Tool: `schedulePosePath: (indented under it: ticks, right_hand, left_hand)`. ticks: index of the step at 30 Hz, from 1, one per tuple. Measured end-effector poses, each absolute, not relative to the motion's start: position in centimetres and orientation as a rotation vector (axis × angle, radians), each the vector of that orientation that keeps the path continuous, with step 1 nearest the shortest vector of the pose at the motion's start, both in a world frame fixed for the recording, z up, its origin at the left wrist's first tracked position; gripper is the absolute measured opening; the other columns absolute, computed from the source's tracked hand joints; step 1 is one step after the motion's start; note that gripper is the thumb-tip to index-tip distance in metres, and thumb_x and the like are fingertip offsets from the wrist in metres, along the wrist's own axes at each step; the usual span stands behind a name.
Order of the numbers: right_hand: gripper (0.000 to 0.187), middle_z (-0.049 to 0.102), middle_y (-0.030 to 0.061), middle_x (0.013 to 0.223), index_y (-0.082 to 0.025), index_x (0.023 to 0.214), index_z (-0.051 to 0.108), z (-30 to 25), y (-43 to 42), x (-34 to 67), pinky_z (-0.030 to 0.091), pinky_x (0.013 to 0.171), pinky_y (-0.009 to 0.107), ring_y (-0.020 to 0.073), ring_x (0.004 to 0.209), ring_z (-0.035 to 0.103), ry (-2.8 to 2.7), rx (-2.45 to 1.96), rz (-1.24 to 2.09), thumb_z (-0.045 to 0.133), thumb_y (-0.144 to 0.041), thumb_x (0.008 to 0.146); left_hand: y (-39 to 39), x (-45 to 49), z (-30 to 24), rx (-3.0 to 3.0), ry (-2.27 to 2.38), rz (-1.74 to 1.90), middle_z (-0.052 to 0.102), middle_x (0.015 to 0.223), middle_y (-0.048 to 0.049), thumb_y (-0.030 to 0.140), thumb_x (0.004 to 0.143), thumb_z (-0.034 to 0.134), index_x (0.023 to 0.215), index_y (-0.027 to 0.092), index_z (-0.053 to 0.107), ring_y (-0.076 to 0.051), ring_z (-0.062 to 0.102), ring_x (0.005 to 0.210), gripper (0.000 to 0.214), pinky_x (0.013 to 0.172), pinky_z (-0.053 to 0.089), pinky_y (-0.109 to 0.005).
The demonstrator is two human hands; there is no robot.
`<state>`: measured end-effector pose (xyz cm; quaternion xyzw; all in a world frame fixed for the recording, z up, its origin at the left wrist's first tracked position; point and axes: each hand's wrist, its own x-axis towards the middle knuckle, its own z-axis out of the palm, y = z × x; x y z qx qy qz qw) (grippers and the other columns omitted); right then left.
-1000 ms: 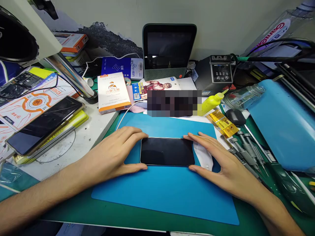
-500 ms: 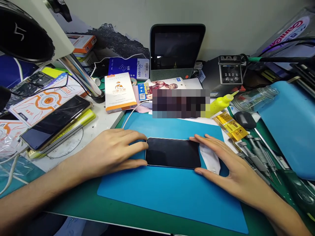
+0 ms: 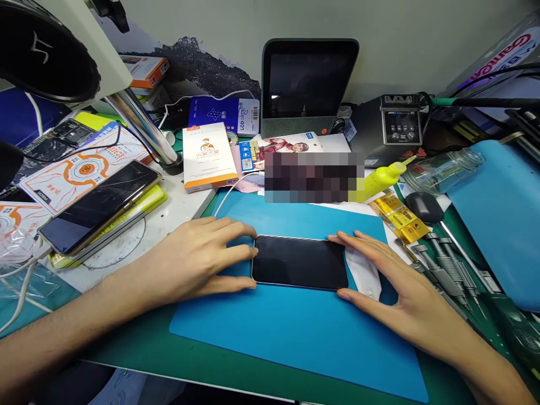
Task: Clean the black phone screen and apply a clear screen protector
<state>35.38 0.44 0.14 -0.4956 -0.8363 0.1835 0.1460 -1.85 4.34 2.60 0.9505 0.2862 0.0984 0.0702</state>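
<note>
A smartphone (image 3: 300, 262) with a dark screen lies face up and lengthwise on the blue mat (image 3: 304, 343). My left hand (image 3: 206, 256) grips its left end, with the thumb at the near corner and fingertips along the end and far corner. At the right end, my right hand (image 3: 383, 275) holds the phone between the thumb at the near corner and fingers at the far corner. A crumpled white tissue or cloth (image 3: 363, 274) lies under the arch of that hand, partly covered by it.
Another phone (image 3: 101, 205) rests on a yellow case at left, below a microscope's metal post (image 3: 141, 126). Several screwdrivers (image 3: 449, 261) lie at right, near a yellow bottle (image 3: 383, 179) and glass jar (image 3: 445, 169). Behind are a white-orange box (image 3: 208, 154) and a tablet-like screen (image 3: 310, 84).
The whole view has shifted slightly, so everything sits a little further right. Both hands keep the same hold, and the phone stays in place on the mat.
</note>
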Motion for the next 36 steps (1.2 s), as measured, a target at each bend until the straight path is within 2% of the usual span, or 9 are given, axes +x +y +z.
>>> schedulePosePath:
  ticks: [5, 9, 13, 20, 26, 36]
  right_hand:
    - [0.073, 0.053, 0.0011, 0.162, -0.040, 0.162, 0.036, -0.1, 0.5, 35.5, 0.041, 0.125, 0.058, 0.0357, 0.152, 0.044, -2.405, -1.452, 0.524, 0.067, -0.050, 0.097]
    - [0.073, 0.052, 0.0012, 0.163, -0.040, 0.162, 0.035, 0.0, 0.4, 35.5, 0.042, 0.124, 0.059, 0.0358, 0.152, 0.044, -2.416, -1.457, 0.516, 0.067, -0.051, 0.097]
    - [0.073, 0.052, 0.0004, 0.163, -0.041, 0.162, 0.035, 0.1, 0.4, 35.3, 0.041, 0.124, 0.059, 0.0357, 0.152, 0.044, -2.417, -1.465, 0.523, 0.066, -0.051, 0.097]
    - [0.074, 0.053, 0.0004, 0.162, -0.041, 0.163, 0.035, -0.2, 0.5, 35.5, 0.040, 0.125, 0.061, 0.0377, 0.154, 0.041, -2.396, -1.443, 0.538, 0.066, -0.052, 0.097]
    - [0.073, 0.050, 0.0015, 0.164, -0.040, 0.163, 0.034, 0.3, 0.3, 35.3, 0.038, 0.126, 0.061, 0.0354, 0.155, 0.040, -2.415, -1.464, 0.577, 0.067, -0.049, 0.098]
    - [0.073, 0.048, 0.0020, 0.166, -0.039, 0.163, 0.034, 1.1, 0.2, 34.9, 0.037, 0.126, 0.060, 0.0356, 0.156, 0.038, -2.407, -1.485, 0.651, 0.066, -0.050, 0.099]
  left_hand:
    - [4.4, -1.9, 2.4, 2.831, 0.878, 0.301, 0.068, 0.127, -0.0088, 0.051, 0.103, 0.062, 0.119, 0.024, 0.071, -0.023, 0.071, 0.100, 0.032, 0.084, 0.055, -0.036]
    - [4.4, -1.9, 2.4, 2.826, 0.882, 0.279, 0.069, 0.124, -0.0084, 0.049, 0.104, 0.061, 0.124, 0.023, 0.068, -0.024, 0.071, 0.103, 0.034, 0.087, 0.054, -0.038]
    - [4.2, -1.7, 2.4, 2.801, 0.871, 0.314, 0.071, 0.121, -0.0084, 0.050, 0.102, 0.064, 0.120, 0.021, 0.068, -0.024, 0.072, 0.100, 0.035, 0.085, 0.055, -0.036]
    - [3.8, -0.9, 1.9, 2.854, 0.929, 0.316, 0.067, 0.137, -0.0149, 0.057, 0.101, 0.062, 0.116, 0.018, 0.065, -0.032, 0.069, 0.117, 0.042, 0.092, 0.056, -0.045]
    - [3.6, -0.9, 1.7, 2.906, 0.905, 0.325, 0.068, 0.135, -0.0150, 0.055, 0.104, 0.058, 0.114, 0.016, 0.062, -0.031, 0.069, 0.117, 0.040, 0.087, 0.054, -0.044]
    - [3.5, -1.0, 1.1, 2.885, 0.902, 0.353, 0.067, 0.140, -0.0123, 0.052, 0.104, 0.060, 0.117, 0.019, 0.061, -0.030, 0.067, 0.122, 0.036, 0.094, 0.050, -0.044]
